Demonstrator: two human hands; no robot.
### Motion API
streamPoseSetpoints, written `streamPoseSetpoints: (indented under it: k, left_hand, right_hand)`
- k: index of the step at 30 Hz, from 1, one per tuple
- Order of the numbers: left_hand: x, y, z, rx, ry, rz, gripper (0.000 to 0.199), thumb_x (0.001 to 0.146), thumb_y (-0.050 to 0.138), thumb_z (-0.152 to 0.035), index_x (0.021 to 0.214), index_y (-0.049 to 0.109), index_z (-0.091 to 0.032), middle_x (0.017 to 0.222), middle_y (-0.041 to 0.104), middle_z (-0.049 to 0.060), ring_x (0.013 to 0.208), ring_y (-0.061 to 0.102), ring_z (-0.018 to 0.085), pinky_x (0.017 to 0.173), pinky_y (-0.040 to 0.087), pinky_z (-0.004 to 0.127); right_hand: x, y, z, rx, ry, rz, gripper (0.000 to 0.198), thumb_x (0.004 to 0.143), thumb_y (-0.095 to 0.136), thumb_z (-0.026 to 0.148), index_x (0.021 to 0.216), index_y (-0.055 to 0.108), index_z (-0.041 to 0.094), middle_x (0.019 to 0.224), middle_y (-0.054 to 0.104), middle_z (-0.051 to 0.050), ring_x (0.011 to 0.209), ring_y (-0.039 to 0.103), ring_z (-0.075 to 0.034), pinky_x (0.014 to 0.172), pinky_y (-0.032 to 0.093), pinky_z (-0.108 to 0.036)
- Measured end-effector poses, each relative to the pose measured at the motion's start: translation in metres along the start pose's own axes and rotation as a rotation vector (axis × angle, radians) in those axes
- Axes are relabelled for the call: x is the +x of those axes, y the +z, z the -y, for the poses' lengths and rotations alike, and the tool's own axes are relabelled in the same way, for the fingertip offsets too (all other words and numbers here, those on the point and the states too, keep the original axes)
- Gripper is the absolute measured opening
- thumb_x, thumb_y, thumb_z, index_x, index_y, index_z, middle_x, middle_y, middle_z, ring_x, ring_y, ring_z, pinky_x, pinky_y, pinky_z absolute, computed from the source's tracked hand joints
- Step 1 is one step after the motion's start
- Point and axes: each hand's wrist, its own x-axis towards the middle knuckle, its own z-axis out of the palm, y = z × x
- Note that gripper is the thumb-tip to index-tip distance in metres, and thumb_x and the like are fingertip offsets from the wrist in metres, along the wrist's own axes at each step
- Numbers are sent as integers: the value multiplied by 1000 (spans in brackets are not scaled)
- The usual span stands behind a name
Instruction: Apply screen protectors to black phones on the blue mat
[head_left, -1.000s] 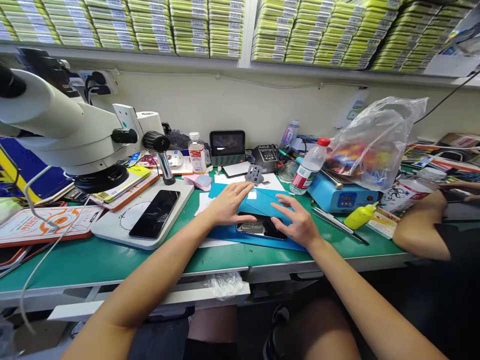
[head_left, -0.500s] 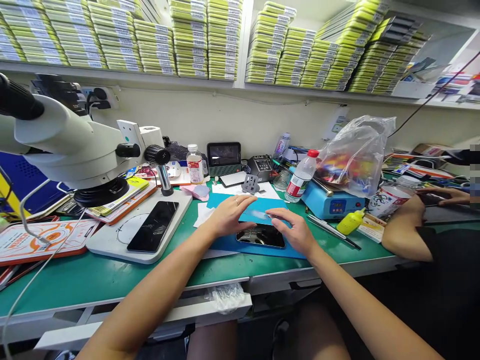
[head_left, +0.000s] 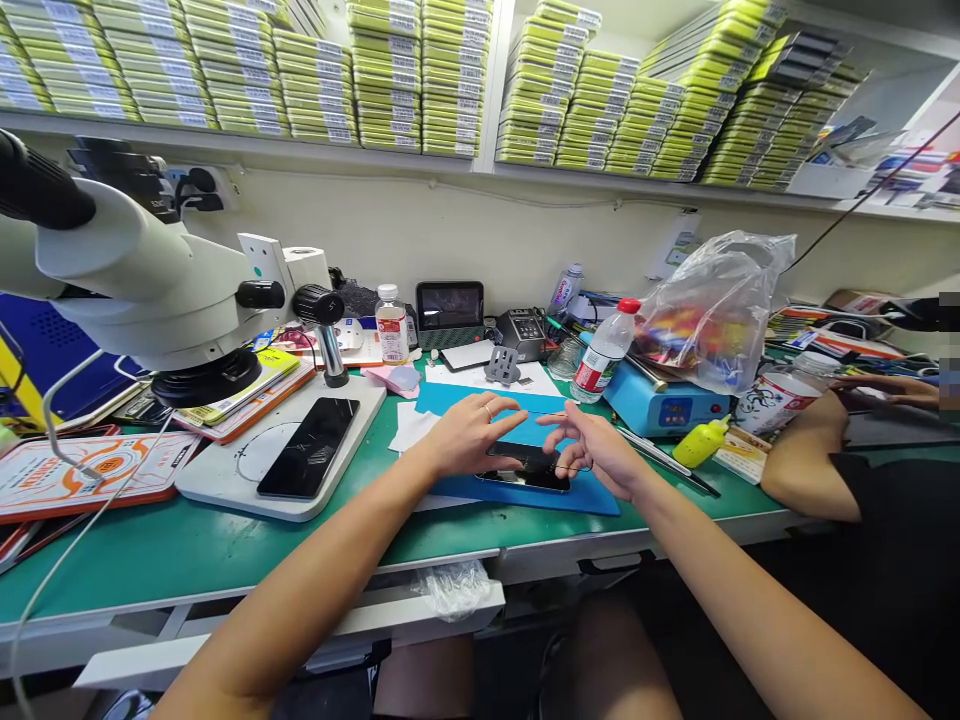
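A black phone [head_left: 531, 466] lies screen up on the blue mat [head_left: 592, 496]. My left hand [head_left: 471, 436], a ring on one finger, hovers over the phone's left end with thumb and fingers apart. At the phone's right end is my right hand [head_left: 594, 452], palm turned partly inward and fingers spread. A faint thin line shows between the fingertips of both hands; I cannot tell whether it is the edge of a clear film. Parts of the phone are hidden under my fingers.
Left stands a microscope [head_left: 150, 280], with a second dark phone [head_left: 309, 448] on its base. To the right are tweezers [head_left: 675, 462], a yellow bottle [head_left: 700, 443], a blue device [head_left: 660, 410] and a red-capped bottle [head_left: 606, 350]. A co-worker's arm [head_left: 806, 455] rests at the right.
My right hand has turned and its fingers have spread. The blurred clear piece seen between my hands no longer shows plainly. My left hand has shifted slightly right.
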Motion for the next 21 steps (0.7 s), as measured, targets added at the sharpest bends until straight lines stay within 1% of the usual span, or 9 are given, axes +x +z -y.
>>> streamPoseSetpoints:
  k: [2,4,5,6,8,10,14,16,21]
  left_hand:
    - [-1,-1,0,-3,-1,6,55,90,63,-58,130,59,-22,131,61,16,113,61,30,96,51,48]
    - [-1,-2,0,-28,-21,18,49,90,64,-56,126,63,-23,131,61,14,113,61,29,96,51,47]
    - [-2,-3,-1,-63,-45,33,47,90,65,-55,125,64,-24,131,62,13,113,61,28,96,51,46]
    - [-2,-3,-1,-109,-76,53,47,88,67,-54,124,65,-24,130,62,12,114,60,28,97,50,45]
    - [-2,-2,-2,-206,-136,96,48,85,71,-53,123,64,-24,128,63,11,115,59,27,97,50,43]
    - [-2,1,-2,-267,-181,132,49,84,73,-52,121,62,-23,124,64,10,115,59,27,96,50,41]
    - [-4,3,-1,-289,-248,203,52,80,74,-53,117,57,-20,111,66,10,103,63,27,83,54,39]
    - [-4,2,-1,-295,-272,240,56,77,77,-54,115,56,-19,108,65,10,98,64,27,79,54,38]
    - [-5,-4,0,-303,-297,280,60,72,82,-51,115,55,-19,112,64,10,105,63,29,82,53,38]
  right_hand:
    - [3,-6,-9,-117,-91,-65,57,91,50,66,121,65,20,87,73,-8,58,71,-19,51,57,-30]
    - [4,-13,-20,-275,-260,-160,61,88,54,67,128,62,21,106,73,-13,88,75,-26,73,62,-40]
    - [4,-17,-27,-356,-364,-191,63,87,56,67,130,60,21,117,71,-15,105,71,-30,87,60,-46]
    - [3,-20,-33,-437,-446,-187,65,87,57,66,135,57,23,127,67,-15,118,65,-32,99,54,-52]
    - [0,-24,-44,-577,-540,-136,71,84,63,64,142,51,25,138,62,-14,131,56,-34,110,44,-57]
    - [-4,-25,-52,-682,-561,-99,76,81,69,60,146,47,26,139,61,-13,133,55,-34,111,42,-58]
    - [-8,-20,-61,-774,-606,-156,73,82,71,55,145,48,26,123,69,-12,116,66,-33,102,51,-55]
    - [-8,-18,-63,-815,-637,-154,71,83,70,55,144,49,27,119,70,-12,113,67,-32,99,53,-54]
    - [-6,-18,-62,-889,-630,-108,69,83,69,56,143,50,27,130,66,-13,124,60,-34,105,49,-56]
